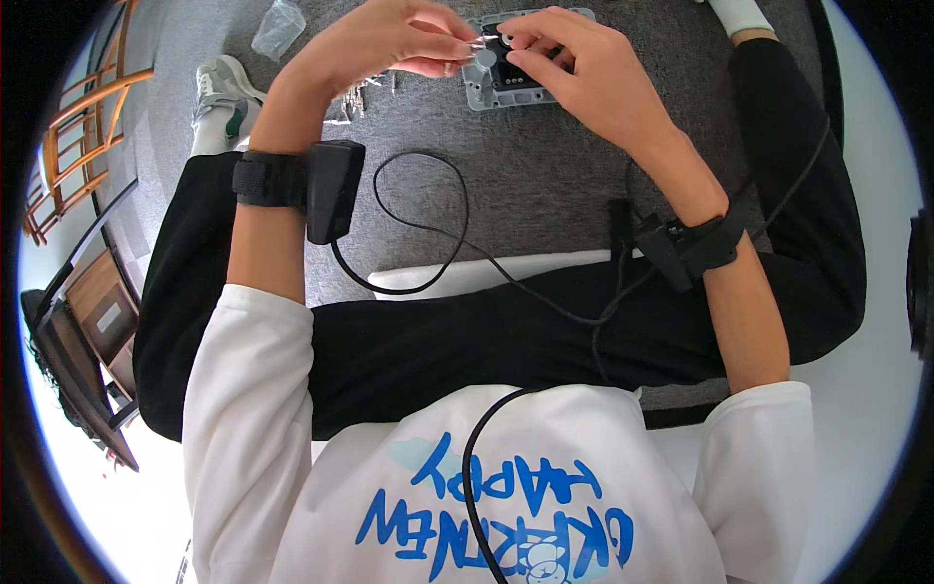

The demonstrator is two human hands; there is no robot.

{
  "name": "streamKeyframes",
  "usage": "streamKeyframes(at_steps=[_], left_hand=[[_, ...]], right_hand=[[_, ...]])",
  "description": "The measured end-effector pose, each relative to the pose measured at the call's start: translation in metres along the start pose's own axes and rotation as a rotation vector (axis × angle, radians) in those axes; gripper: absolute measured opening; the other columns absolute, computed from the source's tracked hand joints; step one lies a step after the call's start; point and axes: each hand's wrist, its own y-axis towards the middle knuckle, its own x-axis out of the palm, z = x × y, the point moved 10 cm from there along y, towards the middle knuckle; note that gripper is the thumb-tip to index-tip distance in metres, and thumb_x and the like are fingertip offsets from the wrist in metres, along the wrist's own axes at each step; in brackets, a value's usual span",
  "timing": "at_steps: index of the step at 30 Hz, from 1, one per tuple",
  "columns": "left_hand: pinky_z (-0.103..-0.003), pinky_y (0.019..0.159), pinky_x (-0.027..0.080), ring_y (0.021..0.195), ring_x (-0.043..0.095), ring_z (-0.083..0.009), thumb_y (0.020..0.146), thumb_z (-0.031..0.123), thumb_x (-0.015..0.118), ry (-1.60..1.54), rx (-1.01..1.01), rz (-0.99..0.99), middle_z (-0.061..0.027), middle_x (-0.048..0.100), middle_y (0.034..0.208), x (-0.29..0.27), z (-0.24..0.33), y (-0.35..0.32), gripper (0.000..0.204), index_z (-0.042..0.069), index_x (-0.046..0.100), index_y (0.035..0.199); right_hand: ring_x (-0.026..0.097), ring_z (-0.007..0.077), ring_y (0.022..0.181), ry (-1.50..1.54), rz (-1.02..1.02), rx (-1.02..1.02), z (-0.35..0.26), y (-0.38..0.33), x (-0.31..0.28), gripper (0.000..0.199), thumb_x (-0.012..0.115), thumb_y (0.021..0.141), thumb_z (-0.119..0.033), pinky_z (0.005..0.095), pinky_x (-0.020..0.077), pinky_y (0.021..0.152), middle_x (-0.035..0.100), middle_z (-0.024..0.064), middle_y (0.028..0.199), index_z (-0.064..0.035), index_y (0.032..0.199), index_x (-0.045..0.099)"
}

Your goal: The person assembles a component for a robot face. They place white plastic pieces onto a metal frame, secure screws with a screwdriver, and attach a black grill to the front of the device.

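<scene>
At the top of the head view, a grey housing (479, 97) with a black inside lies on the grey carpet. My left hand (404, 41) is at its left edge, thumb and fingertips pinched on a small shiny metal piece (480, 42). My right hand (584, 68) reaches over the housing from the right. Its fingers curl in close to the metal piece's other end; what they hold, if anything, is too small to make out. A pale round part (484, 60) shows between the hands, over the housing.
Several small metal parts (356, 101) lie loose on the carpet beneath my left wrist. A clear plastic bag (279, 29) is farther left. A black cable (467, 209) loops between my forearms from the wrist-worn device (334, 193). Wooden chairs (83, 146) stand far left.
</scene>
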Motion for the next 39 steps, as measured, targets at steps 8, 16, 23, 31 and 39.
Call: streamKeyframes(at_steps=[8,16,23,31,39], left_hand=[[-0.027,0.087,0.062,0.091,0.074,-0.0159,0.099,0.029,0.071,-0.075,0.050,-0.033,-0.0087,0.075,0.101,0.023,0.009,0.010,0.032,0.002,0.075,0.116],[-0.029,0.089,0.062,0.091,0.074,-0.0157,0.097,0.025,0.073,-0.085,0.005,0.041,-0.0085,0.075,0.099,0.026,0.005,0.012,0.029,0.002,0.075,0.115],[-0.034,0.074,0.062,0.081,0.074,-0.0219,0.094,0.012,0.071,-0.221,-0.108,0.030,-0.0135,0.077,0.092,0.016,-0.012,0.016,0.021,-0.003,0.077,0.107],[-0.030,0.077,0.062,0.083,0.072,-0.0171,0.094,0.014,0.073,-0.237,-0.083,0.082,-0.0105,0.076,0.093,0.009,-0.009,0.010,0.026,-0.006,0.075,0.110],[-0.028,0.075,0.061,0.082,0.072,-0.0163,0.094,0.014,0.073,-0.245,-0.055,0.094,-0.0091,0.075,0.089,0.006,-0.010,0.010,0.024,-0.006,0.075,0.107]], right_hand=[[0.071,0.0264,0.077,0.013,0.009,-0.007,0.002,0.000,-0.003,0.011,0.072,0.091,-0.007,0.0326,0.0556,0.069,0.073,0.0165,0.090,0.0034,0.097,0.071],[0.071,0.0257,0.075,-0.022,0.010,-0.014,0.006,0.001,-0.007,0.013,0.074,0.089,-0.008,0.0331,0.0551,0.067,0.073,0.0160,0.090,0.0026,0.096,0.072],[0.067,0.0189,0.073,-0.273,-0.038,-0.031,0.042,-0.005,-0.013,0.011,0.071,0.094,-0.013,0.0309,0.0529,0.065,0.071,0.0048,0.091,-0.0051,0.100,0.076],[0.066,0.0261,0.080,-0.262,-0.019,-0.119,0.042,-0.011,0.011,0.004,0.074,0.086,-0.009,0.0370,0.0554,0.073,0.063,0.0059,0.087,-0.0056,0.088,0.072],[0.063,0.0206,0.091,-0.474,-0.036,-0.229,0.038,-0.014,0.026,0.002,0.075,0.084,-0.009,0.0350,0.0576,0.079,0.061,0.0002,0.087,-0.0092,0.086,0.076]])
